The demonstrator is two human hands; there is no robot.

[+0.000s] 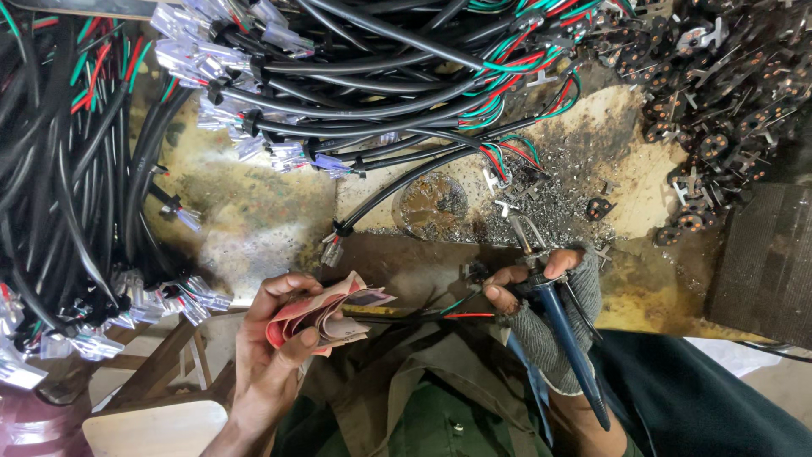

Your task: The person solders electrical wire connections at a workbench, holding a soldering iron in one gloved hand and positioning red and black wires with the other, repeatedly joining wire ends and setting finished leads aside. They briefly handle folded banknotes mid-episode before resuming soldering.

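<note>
Here, a cluttered workbench [254, 228], stained and scorched, is seen from above by the person working at it. Far left of the bench, thick bundles of black cables [68, 169] hang down, their ends showing red and green wires in clear plastic sleeves [182, 296]. At the near edge of the bench, the left hand [271, 338] is closed around a folded wad of pinkish banknotes [326, 315], thumb on top and fingers curled beneath. More black cables [364, 93] fan across the far side of the bench. Right of the banknotes, the right hand [545, 296], in a grey fingerless glove, grips a blue-handled soldering iron [571, 338], its metal tip pointing toward the bench; the same fingers also pinch thin red and green wires [461, 311]. Metal scraps [541, 211] lie scattered on the bench just beyond that tip. At the far right of the bench sits a heap of small dark plug parts [719, 101].
</note>
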